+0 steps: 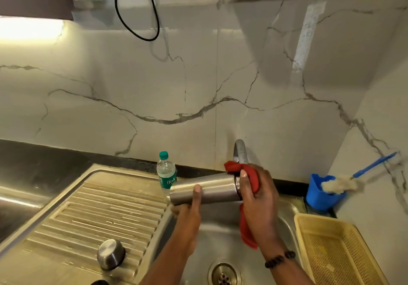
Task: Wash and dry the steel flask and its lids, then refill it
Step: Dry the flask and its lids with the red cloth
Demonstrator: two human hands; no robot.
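Note:
The steel flask lies on its side above the sink, its mouth pointing right. My left hand grips its body from below, the thumb over the front. My right hand holds a red cloth pressed over the flask's mouth end; a tail of the cloth hangs down below the hand. A steel lid sits dome-up on the ribbed drainboard at the lower left. At the bottom edge a dark round thing peeks in, too cropped to identify.
A plastic water bottle with a green cap stands behind the flask. The tap rises behind my right hand. Sink basin with drain below. A blue holder with a bottle brush and a yellow basket sit at right.

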